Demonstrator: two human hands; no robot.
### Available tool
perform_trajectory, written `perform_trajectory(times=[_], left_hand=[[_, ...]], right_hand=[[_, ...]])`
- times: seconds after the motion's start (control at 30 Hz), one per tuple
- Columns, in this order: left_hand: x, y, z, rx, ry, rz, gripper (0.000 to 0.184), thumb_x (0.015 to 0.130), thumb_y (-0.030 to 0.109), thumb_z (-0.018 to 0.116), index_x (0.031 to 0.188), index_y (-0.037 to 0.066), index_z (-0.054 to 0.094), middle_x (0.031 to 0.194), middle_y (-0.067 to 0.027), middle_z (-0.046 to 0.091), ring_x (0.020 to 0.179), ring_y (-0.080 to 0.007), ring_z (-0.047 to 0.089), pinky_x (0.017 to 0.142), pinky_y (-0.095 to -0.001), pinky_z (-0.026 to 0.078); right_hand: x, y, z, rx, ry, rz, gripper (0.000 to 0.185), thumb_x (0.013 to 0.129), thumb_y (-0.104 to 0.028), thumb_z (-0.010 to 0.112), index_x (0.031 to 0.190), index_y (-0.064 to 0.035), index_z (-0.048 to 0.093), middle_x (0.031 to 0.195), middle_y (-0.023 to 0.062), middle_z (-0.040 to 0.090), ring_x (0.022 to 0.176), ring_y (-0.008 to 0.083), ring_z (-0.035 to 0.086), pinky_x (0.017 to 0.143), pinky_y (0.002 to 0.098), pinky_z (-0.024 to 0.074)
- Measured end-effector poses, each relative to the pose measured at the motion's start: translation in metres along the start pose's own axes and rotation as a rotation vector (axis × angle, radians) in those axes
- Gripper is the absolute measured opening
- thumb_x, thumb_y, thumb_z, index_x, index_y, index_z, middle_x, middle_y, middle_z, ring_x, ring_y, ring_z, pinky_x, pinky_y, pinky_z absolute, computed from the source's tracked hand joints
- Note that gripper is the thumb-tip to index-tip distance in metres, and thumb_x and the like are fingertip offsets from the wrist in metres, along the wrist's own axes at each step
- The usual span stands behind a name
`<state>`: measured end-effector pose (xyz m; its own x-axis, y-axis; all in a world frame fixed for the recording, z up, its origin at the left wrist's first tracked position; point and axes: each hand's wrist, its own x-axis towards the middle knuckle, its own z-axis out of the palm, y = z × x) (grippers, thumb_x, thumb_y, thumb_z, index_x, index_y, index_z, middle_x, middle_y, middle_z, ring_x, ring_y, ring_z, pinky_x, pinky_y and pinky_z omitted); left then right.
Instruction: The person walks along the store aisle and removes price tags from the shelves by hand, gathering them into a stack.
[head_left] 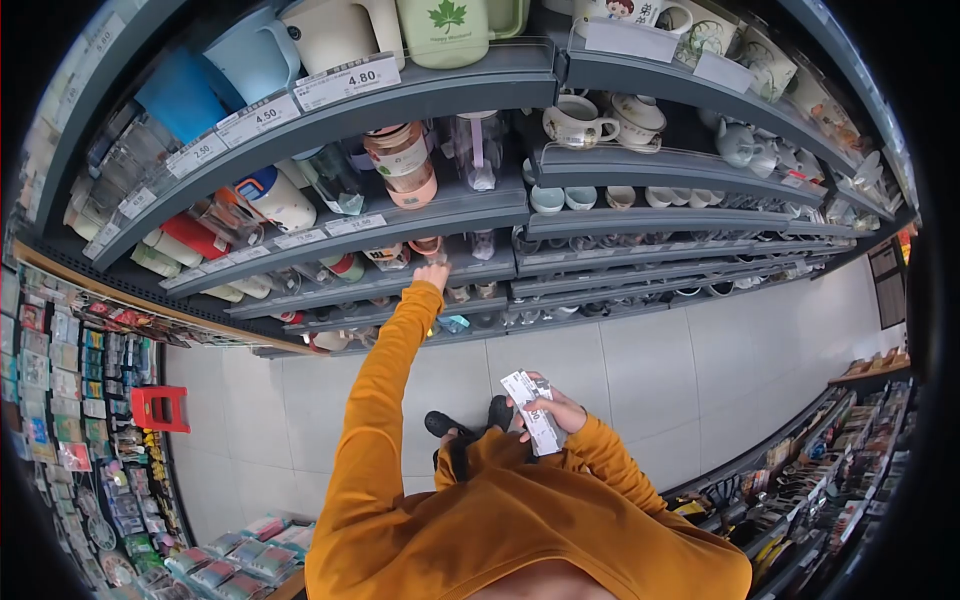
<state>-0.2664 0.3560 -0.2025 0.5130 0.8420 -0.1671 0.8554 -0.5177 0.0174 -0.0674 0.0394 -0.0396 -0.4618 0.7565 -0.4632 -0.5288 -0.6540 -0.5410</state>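
My left hand [432, 275] reaches out to the front edge of a lower shelf [470, 272], just below a pink-rimmed cup [427, 246]. Its fingers are bent together against that edge; whatever is between them is too small to make out. Close to my body, my right hand [565, 411] grips a stack of white price labels [534, 412], fanned a little, with black print on them. Above my left arm, a pink-lidded glass jar [402, 165] and a clear tumbler with a lilac strap [479, 150] stand on a higher shelf.
Price tags [348, 82] line the upper shelf edge, below jugs and a green pitcher [443, 30]. Teapots [738, 143] and bowls [547, 199] fill the right shelves. A red stool [160, 408] stands on the tiled floor [650, 360]. Racks of packaged goods [60, 400] flank the aisle.
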Motion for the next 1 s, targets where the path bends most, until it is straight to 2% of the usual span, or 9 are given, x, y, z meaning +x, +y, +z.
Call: perform_trajectory(times=[0.2,0.3,0.4,0.47,0.53,0.63,0.73,0.9,1.0], left_hand=[[0.006,-0.006,-0.014,-0.061,0.127,0.048,0.018,0.088,0.020,0.048,0.091,0.012,0.064,0.093,-0.0113,0.067,0.086,-0.0312,0.066,0.068,-0.0417,0.051],[-0.024,0.011,-0.081,-0.242,0.235,0.184,0.019,0.089,0.024,0.053,0.093,0.011,0.066,0.088,-0.0080,0.068,0.080,-0.0281,0.067,0.063,-0.0375,0.051],[-0.067,0.034,-0.152,-0.755,-0.169,0.206,0.019,0.086,0.026,0.063,0.096,0.011,0.069,0.081,-0.0050,0.068,0.072,-0.0209,0.066,0.060,-0.0324,0.050],[-0.113,0.056,-0.179,-1.031,-0.410,0.646,0.018,0.084,0.024,0.068,0.095,0.009,0.070,0.078,-0.0029,0.062,0.067,-0.0085,0.057,0.056,-0.0255,0.043],[-0.140,0.076,-0.187,-0.967,-0.576,0.683,0.016,0.082,0.021,0.070,0.092,0.009,0.069,0.079,-0.0042,0.063,0.065,-0.0109,0.056,0.055,-0.0257,0.041],[-0.156,0.100,-0.177,-0.918,-0.469,0.824,0.017,0.080,0.022,0.071,0.091,0.009,0.069,0.080,-0.0054,0.063,0.061,-0.0142,0.053,0.053,-0.0285,0.040],[-0.161,0.113,-0.169,-0.897,-0.445,0.805,0.019,0.078,0.023,0.073,0.090,0.009,0.068,0.077,-0.0048,0.064,0.057,-0.0135,0.051,0.052,-0.0290,0.040],[-0.161,0.125,-0.171,-1.039,-0.554,0.766,0.039,0.076,0.023,0.076,0.110,0.010,0.061,0.075,-0.0016,0.067,0.054,-0.0099,0.052,0.052,-0.0245,0.041],[-0.159,0.137,-0.172,-1.033,-0.675,0.804,0.044,0.076,0.025,0.076,0.115,0.010,0.059,0.079,-0.0014,0.069,0.058,-0.0090,0.056,0.055,-0.0227,0.044]], right_hand=[[0.004,-0.021,0.012,-0.048,-0.050,-0.099,0.072,0.081,0.000,0.044,0.145,-0.0212,0.020,0.109,0.0108,0.050,0.076,0.0177,0.056,0.067,0.0381,0.0583],[0.014,-0.018,-0.003,-0.103,-0.024,-0.124,0.073,0.080,0.000,0.044,0.145,-0.0234,0.021,0.103,0.0087,0.049,0.071,0.0150,0.052,0.063,0.0373,0.0584],[0.020,-0.013,-0.011,-0.106,0.065,-0.149,0.064,0.084,-0.004,0.047,0.143,-0.0231,0.027,0.096,0.0062,0.048,0.067,0.0129,0.048,0.059,0.0358,0.0582],[0.028,-0.011,-0.016,-0.123,0.119,-0.069,0.041,0.093,-0.032,0.054,0.131,-0.0199,0.041,0.092,0.0047,0.048,0.067,0.0128,0.051,0.055,0.0350,0.0578],[0.032,-0.012,-0.016,-0.051,0.052,-0.008,0.041,0.094,-0.041,0.050,0.125,-0.0141,0.043,0.092,0.0063,0.049,0.068,0.0140,0.053,0.055,0.0352,0.0577],[0.041,-0.001,-0.028,0.139,-0.230,0.209,0.045,0.095,-0.046,0.046,0.120,-0.0089,0.044,0.088,0.0080,0.053,0.065,0.0158,0.057,0.055,0.0340,0.0575],[0.029,-0.008,-0.009,-0.066,-0.189,0.121,0.049,0.095,-0.049,0.043,0.117,-0.0058,0.044,0.079,0.0087,0.055,0.058,0.0187,0.059,0.055,0.0308,0.0566],[0.014,-0.016,-0.030,-0.102,-0.400,0.205,0.034,0.089,-0.021,0.050,0.118,-0.0033,0.043,0.090,0.0202,0.063,0.070,0.0260,0.067,0.058,0.0316,0.0555],[0.007,-0.017,-0.029,-0.173,-0.455,0.310,0.040,0.087,-0.019,0.051,0.122,-0.0029,0.043,0.096,0.0209,0.064,0.068,0.0266,0.067,0.061,0.0322,0.0562]])
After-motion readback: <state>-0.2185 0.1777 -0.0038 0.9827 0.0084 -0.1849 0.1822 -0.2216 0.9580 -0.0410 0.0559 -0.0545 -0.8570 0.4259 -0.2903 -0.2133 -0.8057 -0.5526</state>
